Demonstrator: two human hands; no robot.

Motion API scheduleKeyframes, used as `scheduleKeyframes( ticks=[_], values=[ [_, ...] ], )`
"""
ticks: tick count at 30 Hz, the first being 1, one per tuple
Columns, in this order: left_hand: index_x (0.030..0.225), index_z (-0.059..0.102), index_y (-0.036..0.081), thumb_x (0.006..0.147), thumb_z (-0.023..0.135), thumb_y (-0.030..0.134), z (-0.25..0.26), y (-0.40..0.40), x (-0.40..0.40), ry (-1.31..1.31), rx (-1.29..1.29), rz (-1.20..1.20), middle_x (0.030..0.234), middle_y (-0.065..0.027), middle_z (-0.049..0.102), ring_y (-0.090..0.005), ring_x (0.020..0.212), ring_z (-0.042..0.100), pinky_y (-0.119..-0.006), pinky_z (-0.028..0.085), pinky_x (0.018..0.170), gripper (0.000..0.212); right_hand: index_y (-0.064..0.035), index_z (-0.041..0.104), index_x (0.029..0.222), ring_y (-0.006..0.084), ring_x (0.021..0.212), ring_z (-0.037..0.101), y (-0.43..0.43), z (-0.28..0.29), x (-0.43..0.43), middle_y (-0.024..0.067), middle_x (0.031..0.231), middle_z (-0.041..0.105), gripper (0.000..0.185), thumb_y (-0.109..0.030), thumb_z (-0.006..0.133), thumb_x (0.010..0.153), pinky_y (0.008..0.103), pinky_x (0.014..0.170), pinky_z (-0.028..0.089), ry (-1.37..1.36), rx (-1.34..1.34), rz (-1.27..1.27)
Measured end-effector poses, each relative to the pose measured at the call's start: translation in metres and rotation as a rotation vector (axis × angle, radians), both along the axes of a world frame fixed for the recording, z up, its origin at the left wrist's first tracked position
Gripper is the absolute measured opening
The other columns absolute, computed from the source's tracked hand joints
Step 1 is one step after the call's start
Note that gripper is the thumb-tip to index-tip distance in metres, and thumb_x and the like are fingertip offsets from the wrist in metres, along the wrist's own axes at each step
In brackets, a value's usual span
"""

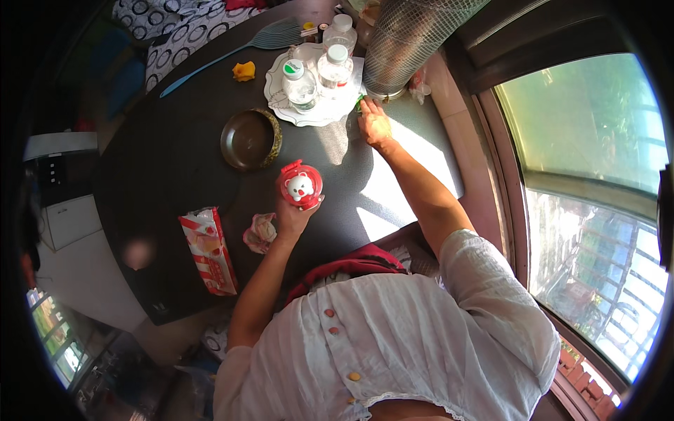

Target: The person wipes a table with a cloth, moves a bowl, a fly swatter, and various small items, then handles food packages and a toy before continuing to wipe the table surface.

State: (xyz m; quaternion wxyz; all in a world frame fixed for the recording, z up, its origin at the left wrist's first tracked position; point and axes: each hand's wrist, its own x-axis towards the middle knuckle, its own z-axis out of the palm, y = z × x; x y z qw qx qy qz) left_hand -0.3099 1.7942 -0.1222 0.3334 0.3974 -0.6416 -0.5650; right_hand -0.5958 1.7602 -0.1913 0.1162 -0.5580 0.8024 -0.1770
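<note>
My left hand [293, 217] is wrapped around a cup with a red lid [300, 184], which stands out against the dark table. A white bear-face figure [299, 187] sits on top of the lid. My right hand [375, 123] reaches forward to the right edge of a white scalloped tray [279, 108]. Its fingertips are at a small green item [359, 103]; whether they grip it cannot be made out. Clear plastic bottles stand on the tray: one with a green-and-white cap [299, 88] and two with white caps [335, 68].
A round brown bowl [246, 141] and a yellow crumpled piece [244, 71] lie left of the tray, below a blue fly swatter [226, 55]. A red-and-white snack packet [209, 251] lies near a crumpled pinkish wrapper [260, 232]. A metal mesh cylinder [408, 50] stands by the window [584, 131].
</note>
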Motion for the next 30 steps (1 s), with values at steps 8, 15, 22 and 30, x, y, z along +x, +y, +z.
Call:
scheduleKeyframes(
  ticks=[8, 15, 22, 30],
  values=[
    [0.123, 0.037, 0.003, 0.055, 0.080, -0.001, -0.002, -0.002, 0.004, -0.001, -0.119, 0.028, 0.124, -0.0125, 0.046, -0.0239, 0.110, 0.048, -0.035, 0.039, 0.095, 0.081, -0.0007, 0.044, 0.126, 0.0344, 0.127, 0.034, 0.066, 0.017, 0.068, 0.0182, 0.133, 0.040, 0.046, -0.007, 0.052, 0.081, 0.0376, 0.105, 0.030, -0.221, -0.002, 0.163],
    [0.122, 0.038, 0.003, 0.056, 0.080, 0.000, -0.002, 0.002, 0.001, -0.052, -0.055, 0.025, 0.120, -0.0120, 0.047, -0.0239, 0.108, 0.049, -0.034, 0.040, 0.094, 0.079, 0.0019, 0.051, 0.115, 0.0377, 0.110, 0.046, 0.024, 0.020, -0.029, 0.0216, 0.118, 0.050, 0.037, -0.009, 0.052, 0.079, 0.0397, 0.093, 0.041, 0.024, -0.328, -0.111],
    [0.124, 0.037, 0.002, 0.058, 0.079, -0.001, 0.012, -0.001, 0.001, -0.078, -0.164, 0.025, 0.122, -0.0111, 0.045, -0.0216, 0.109, 0.047, -0.033, 0.040, 0.095, 0.078, -0.0055, 0.060, 0.101, 0.0297, 0.081, 0.060, 0.052, 0.044, -0.007, 0.0125, 0.088, 0.060, 0.024, -0.009, 0.052, 0.078, 0.0388, 0.076, 0.048, -0.172, -0.143, 0.040],
    [0.122, 0.037, 0.003, 0.056, 0.080, 0.000, 0.013, 0.000, -0.004, -0.067, -0.106, 0.027, 0.123, -0.0122, 0.044, -0.0234, 0.111, 0.047, -0.035, 0.039, 0.096, 0.079, -0.0102, 0.049, 0.117, 0.0387, 0.093, 0.058, 0.037, 0.030, -0.108, 0.0205, 0.108, 0.055, 0.038, -0.008, 0.047, 0.079, 0.0455, 0.078, 0.047, -0.030, -0.076, -0.617]
  ],
)
